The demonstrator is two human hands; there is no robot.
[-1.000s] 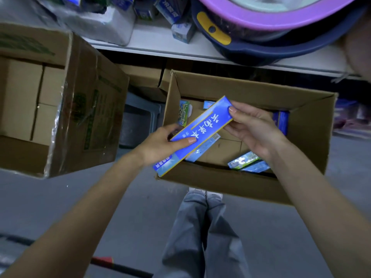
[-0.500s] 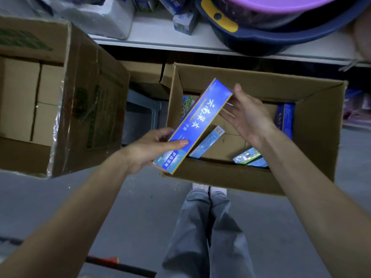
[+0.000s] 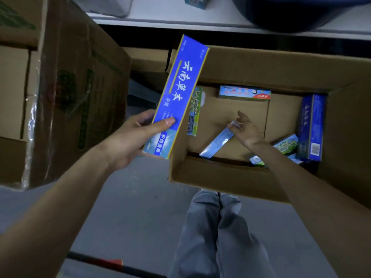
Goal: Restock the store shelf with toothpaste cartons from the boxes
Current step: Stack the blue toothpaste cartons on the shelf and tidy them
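My left hand [image 3: 133, 135] grips the lower end of a long blue toothpaste carton [image 3: 180, 89], held upright over the left wall of the open cardboard box [image 3: 230, 177]. My right hand [image 3: 246, 130] is down inside the box, its fingers on the top end of a pale blue carton [image 3: 215, 143] that leans on the box floor. Several more cartons lie in the box: a green one [image 3: 195, 109] at the left wall, one with a red end [image 3: 245, 93] at the back, a dark blue one [image 3: 311, 127] on the right.
A large taped cardboard box [image 3: 60, 93] stands to the left. The white shelf edge [image 3: 180, 19] runs above, with a dark blue basin [image 3: 301, 15] on it. My grey trouser legs [image 3: 216, 233] are below the box. A black and red bar [image 3: 100, 263] lies on the grey floor.
My right hand let go of the blue carton and dropped into the box onto the pale blue carton. My left hand tipped the blue carton more upright.
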